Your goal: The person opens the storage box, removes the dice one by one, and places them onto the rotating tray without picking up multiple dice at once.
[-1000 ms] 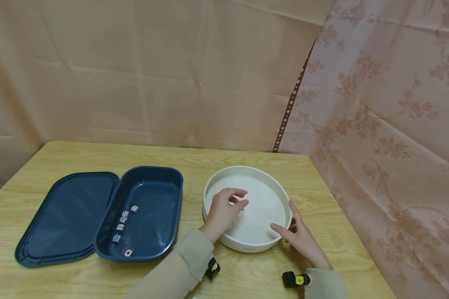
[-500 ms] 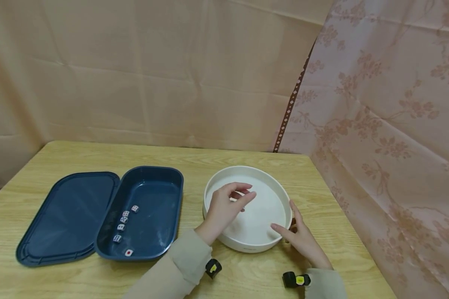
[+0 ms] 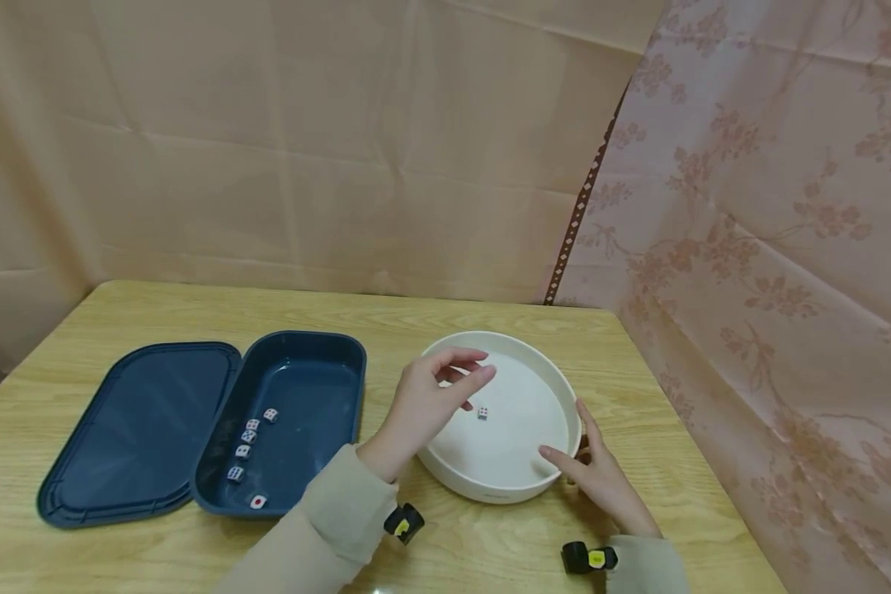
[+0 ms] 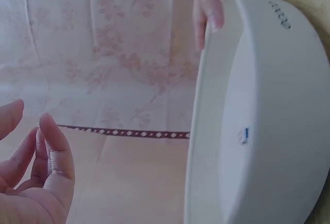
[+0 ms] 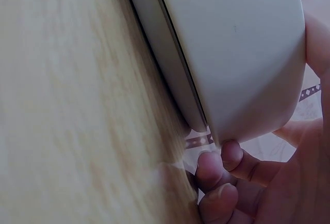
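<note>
A round white tray (image 3: 505, 483) with a raised rim stands on the table, and one white die (image 3: 483, 413) lies on its floor. Above the tray's left side hovers my left hand (image 3: 434, 396), its thumb and fingers loosely bent and apart. Nothing is between them in the left wrist view, where the die (image 4: 243, 136) shows inside the tray. My right hand (image 3: 601, 474) grips the tray's right side, thumb over the rim and fingers outside against the wall. The right wrist view shows those fingertips (image 5: 232, 154) at the tray's lower edge.
Left of the tray stands a dark blue rectangular container (image 3: 312, 412) with several dice (image 3: 242, 451) along its left side. Its blue lid (image 3: 141, 429) lies flat beside it. Curtains hang behind and to the right of the wooden table (image 3: 393, 309).
My left hand has drawn back to the left over the tray, uncovering the die on the tray floor. The right hand keeps its hold on the rim.
</note>
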### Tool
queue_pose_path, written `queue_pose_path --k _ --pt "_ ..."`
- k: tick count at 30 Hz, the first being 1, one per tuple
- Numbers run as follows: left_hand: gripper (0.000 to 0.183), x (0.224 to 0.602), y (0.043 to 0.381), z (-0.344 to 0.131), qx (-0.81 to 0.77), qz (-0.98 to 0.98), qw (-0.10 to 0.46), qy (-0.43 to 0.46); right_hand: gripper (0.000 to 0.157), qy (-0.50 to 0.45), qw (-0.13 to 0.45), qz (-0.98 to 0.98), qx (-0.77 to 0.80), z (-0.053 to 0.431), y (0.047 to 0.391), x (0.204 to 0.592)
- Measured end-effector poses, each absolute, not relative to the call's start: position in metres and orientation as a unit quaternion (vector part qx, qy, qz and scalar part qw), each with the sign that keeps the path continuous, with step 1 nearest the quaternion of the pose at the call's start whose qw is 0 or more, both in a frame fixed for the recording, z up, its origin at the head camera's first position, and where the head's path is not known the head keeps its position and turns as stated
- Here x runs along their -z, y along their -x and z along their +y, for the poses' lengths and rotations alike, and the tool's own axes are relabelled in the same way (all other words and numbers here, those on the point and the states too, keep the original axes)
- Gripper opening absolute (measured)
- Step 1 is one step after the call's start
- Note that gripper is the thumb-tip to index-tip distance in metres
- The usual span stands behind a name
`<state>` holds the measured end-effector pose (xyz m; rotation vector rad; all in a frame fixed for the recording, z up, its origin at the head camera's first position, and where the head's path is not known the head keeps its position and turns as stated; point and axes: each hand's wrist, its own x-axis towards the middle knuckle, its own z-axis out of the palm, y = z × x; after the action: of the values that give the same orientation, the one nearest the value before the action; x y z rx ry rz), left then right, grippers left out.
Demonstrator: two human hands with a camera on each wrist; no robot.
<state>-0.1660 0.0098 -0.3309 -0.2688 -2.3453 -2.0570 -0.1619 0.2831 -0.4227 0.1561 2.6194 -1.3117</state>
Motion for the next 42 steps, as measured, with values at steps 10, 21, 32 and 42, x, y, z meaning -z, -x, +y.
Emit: queue_pose_path --k 10,21,32,42 --pt "0.031 0.318 0.161 -0.020 0.674 -0.738 0.020 0.032 0.105 -0.050 0.108 0.885 0.450 0.284 0.163 0.423" --pt "0.032 0.321 0.172 -0.062 0.691 -0.720 0.061 -0.017 0.105 -0.055 0.112 0.887 0.446 0.283 0.163 0.423" --pt "0.045 0.324 0.176 -0.112 0.678 -0.727 0.084 -0.069 0.105 -0.060 0.117 0.886 0.444 0.284 0.164 0.424" --pt "0.055 0.328 0.169 -0.144 0.649 -0.752 0.079 -0.081 0.105 -0.060 0.118 0.888 0.441 0.285 0.165 0.426"
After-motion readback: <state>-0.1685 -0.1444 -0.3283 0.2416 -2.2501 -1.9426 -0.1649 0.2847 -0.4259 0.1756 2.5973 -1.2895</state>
